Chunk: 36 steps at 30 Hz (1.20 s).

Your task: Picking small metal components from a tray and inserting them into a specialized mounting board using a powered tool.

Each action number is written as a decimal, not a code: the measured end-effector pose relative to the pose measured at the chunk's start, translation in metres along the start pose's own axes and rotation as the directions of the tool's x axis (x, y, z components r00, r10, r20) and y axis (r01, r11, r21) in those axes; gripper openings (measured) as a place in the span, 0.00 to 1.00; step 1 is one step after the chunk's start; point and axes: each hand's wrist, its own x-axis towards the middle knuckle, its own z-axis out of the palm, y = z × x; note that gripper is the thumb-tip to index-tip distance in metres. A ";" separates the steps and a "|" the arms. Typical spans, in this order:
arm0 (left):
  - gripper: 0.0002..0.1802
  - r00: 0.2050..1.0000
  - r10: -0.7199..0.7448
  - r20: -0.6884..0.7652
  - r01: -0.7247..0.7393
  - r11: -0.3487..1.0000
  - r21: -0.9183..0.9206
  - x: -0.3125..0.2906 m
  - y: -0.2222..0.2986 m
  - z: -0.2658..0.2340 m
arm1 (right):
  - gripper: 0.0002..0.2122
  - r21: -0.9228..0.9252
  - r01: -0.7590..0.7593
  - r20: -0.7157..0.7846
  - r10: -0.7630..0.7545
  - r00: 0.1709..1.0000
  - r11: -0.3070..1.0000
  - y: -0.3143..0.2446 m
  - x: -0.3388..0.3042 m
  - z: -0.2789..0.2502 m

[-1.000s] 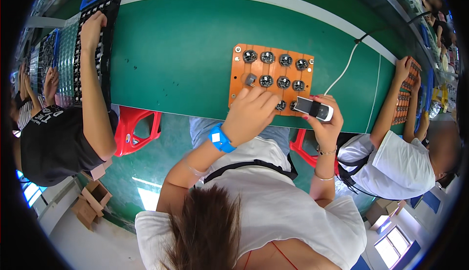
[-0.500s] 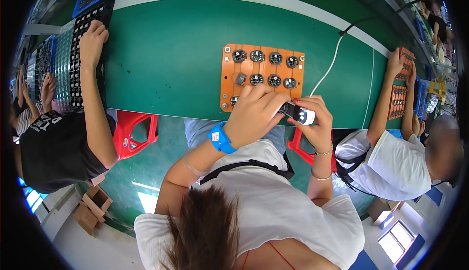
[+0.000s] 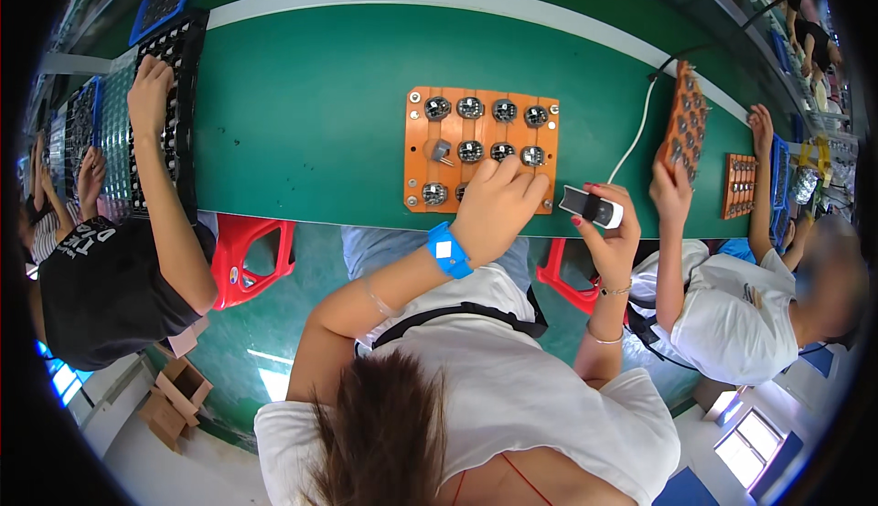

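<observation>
In front of me on the green table lies an orange plate (image 3: 421,158) with rows of round black parts (image 3: 471,107) in it. One grey piece (image 3: 441,150) sits tilted in the left of its middle row. My left hand (image 3: 501,209), with a blue wristband (image 3: 448,250), rests over the plate's near right part, fingers bent down and bunched. What lies beneath the fingertips is hidden. Just right of the plate, my right hand (image 3: 615,239) grips a white handheld device (image 3: 604,213) with a black end and a white cable (image 3: 633,145).
At the right, a co-worker's hand (image 3: 672,190) holds another orange plate (image 3: 686,126) on edge; a further orange plate (image 3: 739,186) lies beyond. At the left, another co-worker's hand (image 3: 149,94) is over a black tray (image 3: 183,131). Red stools (image 3: 245,263) stand below the table edge.
My hands have parted: the left moved onto the orange plate, while the device in my right shifted right. The plate slid slightly left. The right co-worker has raised an orange plate toward me.
</observation>
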 end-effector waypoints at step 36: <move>0.55 0.915 -0.373 -0.153 0.360 0.927 -0.110 -0.043 -0.033 -0.018 | 0.15 0.018 0.075 -0.842 -0.025 0.539 0.997 0.092 0.104 -0.110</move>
